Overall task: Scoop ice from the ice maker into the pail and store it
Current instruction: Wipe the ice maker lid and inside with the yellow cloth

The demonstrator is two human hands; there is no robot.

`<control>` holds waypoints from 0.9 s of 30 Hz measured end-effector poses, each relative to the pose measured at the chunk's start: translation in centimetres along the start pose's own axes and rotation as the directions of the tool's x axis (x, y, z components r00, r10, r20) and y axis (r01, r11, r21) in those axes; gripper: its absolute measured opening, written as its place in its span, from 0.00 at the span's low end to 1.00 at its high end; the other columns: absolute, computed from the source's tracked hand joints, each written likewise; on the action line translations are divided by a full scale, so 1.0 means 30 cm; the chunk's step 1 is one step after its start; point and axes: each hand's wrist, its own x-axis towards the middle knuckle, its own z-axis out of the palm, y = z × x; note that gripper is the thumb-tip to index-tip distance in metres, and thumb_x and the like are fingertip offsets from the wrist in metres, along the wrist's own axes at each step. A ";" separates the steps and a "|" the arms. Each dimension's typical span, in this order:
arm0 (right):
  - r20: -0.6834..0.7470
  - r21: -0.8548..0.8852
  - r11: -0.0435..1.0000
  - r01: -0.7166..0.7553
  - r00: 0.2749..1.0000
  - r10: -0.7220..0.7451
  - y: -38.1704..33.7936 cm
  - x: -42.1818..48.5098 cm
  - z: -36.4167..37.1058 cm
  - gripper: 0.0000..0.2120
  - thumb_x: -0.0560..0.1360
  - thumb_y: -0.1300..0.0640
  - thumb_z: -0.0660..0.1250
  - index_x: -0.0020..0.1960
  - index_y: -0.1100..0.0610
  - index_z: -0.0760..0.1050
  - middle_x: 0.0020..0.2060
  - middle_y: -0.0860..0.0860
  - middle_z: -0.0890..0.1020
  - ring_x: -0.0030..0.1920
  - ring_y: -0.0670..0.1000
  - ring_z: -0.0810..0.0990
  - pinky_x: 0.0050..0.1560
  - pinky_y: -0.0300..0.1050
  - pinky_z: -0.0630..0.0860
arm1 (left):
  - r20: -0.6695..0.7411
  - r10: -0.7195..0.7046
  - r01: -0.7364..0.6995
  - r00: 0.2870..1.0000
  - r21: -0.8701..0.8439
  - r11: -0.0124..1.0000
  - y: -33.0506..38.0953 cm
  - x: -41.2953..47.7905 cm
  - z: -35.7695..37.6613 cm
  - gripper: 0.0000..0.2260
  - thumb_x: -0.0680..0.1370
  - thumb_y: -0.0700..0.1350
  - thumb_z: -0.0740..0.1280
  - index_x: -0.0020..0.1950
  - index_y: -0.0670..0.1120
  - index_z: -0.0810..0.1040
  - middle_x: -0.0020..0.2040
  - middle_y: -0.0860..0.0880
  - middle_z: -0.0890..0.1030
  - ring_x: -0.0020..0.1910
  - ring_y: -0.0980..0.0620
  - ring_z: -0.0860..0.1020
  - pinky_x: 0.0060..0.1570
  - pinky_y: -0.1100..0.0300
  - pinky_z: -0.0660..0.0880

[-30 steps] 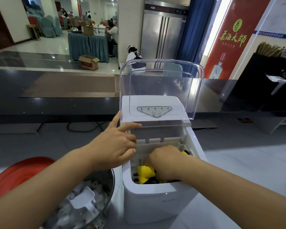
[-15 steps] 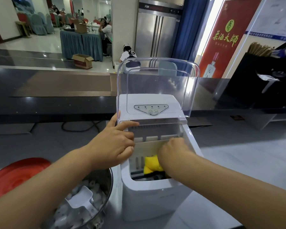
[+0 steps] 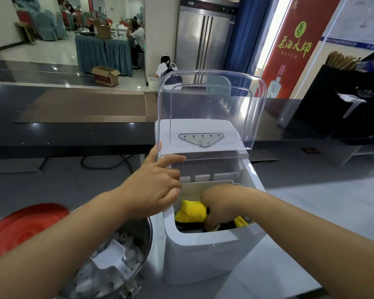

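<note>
The white ice maker [image 3: 207, 255] stands in the middle with its clear lid [image 3: 212, 104] tipped up. My left hand [image 3: 158, 186] grips the machine's left upper edge, thumb up the side and index finger along the top. My right hand [image 3: 220, 208] reaches down into the open bin and holds a yellow cloth [image 3: 191, 211] there. At the lower left a steel pail [image 3: 146, 240] holds ice pieces [image 3: 89, 277] with a white scoop [image 3: 109, 256] lying on them.
A red round lid [image 3: 20, 229] lies left of the pail. A dark raised counter [image 3: 73, 134] runs behind the machine. A black stand [image 3: 343, 108] with papers sits at the far right. White countertop [image 3: 311, 201] extends to the right.
My right hand with the yellow cloth shifted inside the bin, first to the back right, then back toward the front middle. My left hand kept its hold on the machine.
</note>
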 end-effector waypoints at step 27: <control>-0.259 0.966 0.050 0.255 0.937 0.235 0.074 -0.075 0.096 0.06 0.72 0.59 0.72 0.49 0.58 0.80 0.45 0.56 0.85 0.46 0.55 0.85 0.46 0.48 0.82 | -0.147 -0.022 0.004 0.989 -0.124 0.992 0.006 -0.036 0.011 0.24 0.77 0.52 0.53 0.70 0.44 0.68 0.65 0.48 0.76 0.69 0.55 0.65 0.73 0.46 0.45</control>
